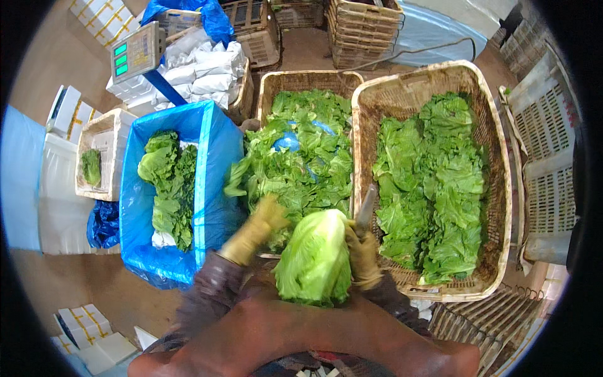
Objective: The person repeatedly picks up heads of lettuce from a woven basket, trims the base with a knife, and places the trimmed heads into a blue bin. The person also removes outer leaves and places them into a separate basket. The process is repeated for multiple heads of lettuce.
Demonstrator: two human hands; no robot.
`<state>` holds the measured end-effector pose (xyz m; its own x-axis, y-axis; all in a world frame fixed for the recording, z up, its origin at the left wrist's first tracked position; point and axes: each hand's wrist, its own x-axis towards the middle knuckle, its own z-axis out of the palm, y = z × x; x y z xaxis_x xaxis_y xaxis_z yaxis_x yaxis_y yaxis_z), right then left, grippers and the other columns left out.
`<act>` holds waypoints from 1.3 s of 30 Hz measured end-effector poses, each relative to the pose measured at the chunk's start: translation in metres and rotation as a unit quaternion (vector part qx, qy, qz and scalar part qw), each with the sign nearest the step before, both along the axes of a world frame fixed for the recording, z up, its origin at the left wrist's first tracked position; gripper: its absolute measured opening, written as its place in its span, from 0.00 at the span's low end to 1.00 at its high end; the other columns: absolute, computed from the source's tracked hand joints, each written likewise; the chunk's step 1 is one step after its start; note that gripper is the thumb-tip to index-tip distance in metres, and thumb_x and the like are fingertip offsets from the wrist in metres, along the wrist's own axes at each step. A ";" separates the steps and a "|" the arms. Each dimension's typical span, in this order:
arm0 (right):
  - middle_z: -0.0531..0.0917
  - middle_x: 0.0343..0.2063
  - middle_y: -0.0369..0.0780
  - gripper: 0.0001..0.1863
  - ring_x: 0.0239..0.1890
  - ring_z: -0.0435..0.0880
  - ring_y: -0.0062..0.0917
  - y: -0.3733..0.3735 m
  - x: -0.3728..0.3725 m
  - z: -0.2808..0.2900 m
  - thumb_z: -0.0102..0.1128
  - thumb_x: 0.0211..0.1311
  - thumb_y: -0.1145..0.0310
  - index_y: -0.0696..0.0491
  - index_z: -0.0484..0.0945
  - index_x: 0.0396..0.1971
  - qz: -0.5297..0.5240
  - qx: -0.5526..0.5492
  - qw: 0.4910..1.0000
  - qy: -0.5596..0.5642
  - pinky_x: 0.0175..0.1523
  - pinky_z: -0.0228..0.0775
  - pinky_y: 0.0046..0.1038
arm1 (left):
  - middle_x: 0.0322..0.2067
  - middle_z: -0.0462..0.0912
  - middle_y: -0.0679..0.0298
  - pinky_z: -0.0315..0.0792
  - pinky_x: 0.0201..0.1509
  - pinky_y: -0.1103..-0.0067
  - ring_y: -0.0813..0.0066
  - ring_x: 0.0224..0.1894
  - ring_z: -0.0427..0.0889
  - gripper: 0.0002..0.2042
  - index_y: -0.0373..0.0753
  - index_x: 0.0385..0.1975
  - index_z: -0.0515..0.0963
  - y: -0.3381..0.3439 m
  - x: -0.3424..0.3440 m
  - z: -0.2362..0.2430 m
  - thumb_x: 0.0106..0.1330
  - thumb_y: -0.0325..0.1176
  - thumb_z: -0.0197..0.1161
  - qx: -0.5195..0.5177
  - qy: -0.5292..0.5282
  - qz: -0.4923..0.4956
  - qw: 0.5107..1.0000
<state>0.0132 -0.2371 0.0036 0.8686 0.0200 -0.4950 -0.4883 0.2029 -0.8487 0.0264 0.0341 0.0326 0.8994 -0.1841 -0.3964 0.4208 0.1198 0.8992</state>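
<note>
A large head of green lettuce [316, 261] with a pale upper end is in front of my body, smeared a little by motion. My right hand [364, 256], in a yellowish glove, is closed round a knife [367, 207] whose blade points up and away; the hand is against the lettuce's right side. My left hand [269, 221], gloved the same way, is apart from the lettuce on its left. It is over the near edge of the middle crate [311, 76], which holds loose leaves [301, 141]. Motion blurs its fingers.
On the right, a large crate [433, 70] holds rows of lettuce. A blue-lined crate [168, 119] with lettuce stands at left, below a scale display [135, 51]. Farther left, a small crate [115, 125] holds one lettuce. Stacked crates [364, 38] stand behind.
</note>
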 end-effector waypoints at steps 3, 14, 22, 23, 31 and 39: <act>0.83 0.39 0.33 0.30 0.34 0.76 0.13 0.013 0.045 0.057 0.65 0.71 0.46 0.57 0.79 0.58 0.183 -0.066 0.975 -0.108 0.39 0.71 0.21 | 0.75 0.58 0.49 0.59 0.76 0.66 0.57 0.75 0.61 0.48 0.39 0.80 0.47 -0.029 -0.015 -0.033 0.70 0.59 0.63 -0.200 0.057 -0.071 0.976; 0.78 0.45 0.35 0.35 0.37 0.77 0.16 0.173 0.098 0.056 0.67 0.68 0.50 0.55 0.70 0.67 0.418 -0.012 0.905 -0.079 0.37 0.72 0.19 | 0.80 0.26 0.51 0.37 0.82 0.55 0.55 0.82 0.31 0.66 0.48 0.79 0.22 0.087 -0.030 -0.021 0.58 0.66 0.71 -0.161 -0.241 0.109 0.951; 0.80 0.39 0.33 0.35 0.35 0.76 0.16 0.452 0.106 0.055 0.71 0.64 0.56 0.57 0.72 0.67 0.472 -0.143 0.787 -0.371 0.38 0.69 0.20 | 0.74 0.59 0.52 0.62 0.76 0.62 0.55 0.73 0.64 0.62 0.43 0.80 0.42 0.275 -0.142 -0.028 0.50 0.43 0.82 -0.216 -0.171 0.503 0.819; 0.82 0.53 0.44 0.35 0.52 0.82 0.30 0.490 0.114 0.031 0.72 0.62 0.58 0.58 0.73 0.65 0.451 -0.173 0.752 -0.449 0.54 0.74 0.29 | 0.73 0.61 0.51 0.63 0.75 0.63 0.55 0.72 0.66 0.61 0.42 0.80 0.43 0.303 -0.144 -0.027 0.51 0.43 0.82 -0.188 -0.187 0.530 0.806; 0.69 0.68 0.47 0.47 0.72 0.66 0.43 0.617 0.191 -0.173 0.80 0.46 0.74 0.48 0.66 0.70 0.443 -0.293 0.722 -0.444 0.76 0.59 0.39 | 0.69 0.68 0.54 0.69 0.71 0.68 0.62 0.67 0.71 0.52 0.47 0.80 0.47 0.412 -0.038 -0.094 0.59 0.27 0.78 -0.054 -0.246 0.669 0.699; 0.67 0.70 0.43 0.46 0.72 0.67 0.40 0.599 0.186 -0.185 0.75 0.52 0.76 0.41 0.64 0.72 0.436 -0.263 0.724 -0.467 0.73 0.64 0.38 | 0.74 0.60 0.45 0.45 0.80 0.54 0.46 0.77 0.56 0.42 0.43 0.78 0.55 0.390 -0.012 -0.186 0.66 0.47 0.68 0.631 -0.090 0.517 0.571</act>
<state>0.1994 0.3616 -0.1811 0.6008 0.7831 0.1609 0.5989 -0.3075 -0.7394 0.0141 0.4245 -0.1537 0.3156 0.8122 0.4906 0.5988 -0.5716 0.5611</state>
